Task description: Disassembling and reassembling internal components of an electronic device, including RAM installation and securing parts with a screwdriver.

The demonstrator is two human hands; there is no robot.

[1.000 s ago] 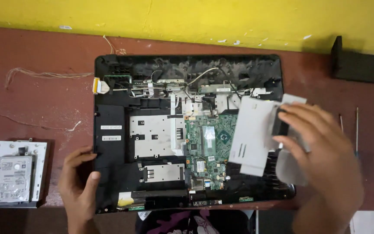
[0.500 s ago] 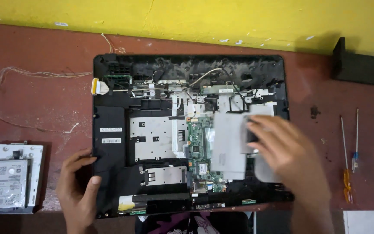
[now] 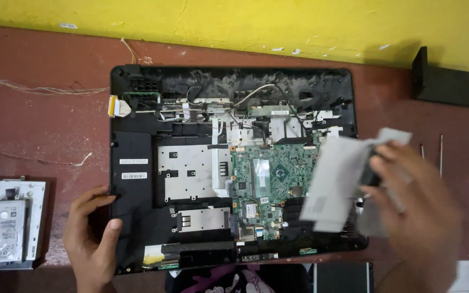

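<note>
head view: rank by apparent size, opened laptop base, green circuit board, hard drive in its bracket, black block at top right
1. opened laptop base, by far the largest
2. green circuit board
3. hard drive in its bracket, partly cut off at the frame edge, so close to the board
4. black block

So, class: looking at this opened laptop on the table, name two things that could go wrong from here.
1. The right hand holds a grey plate above the bare green circuit board; if it slips, an edge might scratch components.
2. Loose cables lie across the top of the laptop base, which the left hand grips at its edge; shifting it could snag them.
</note>
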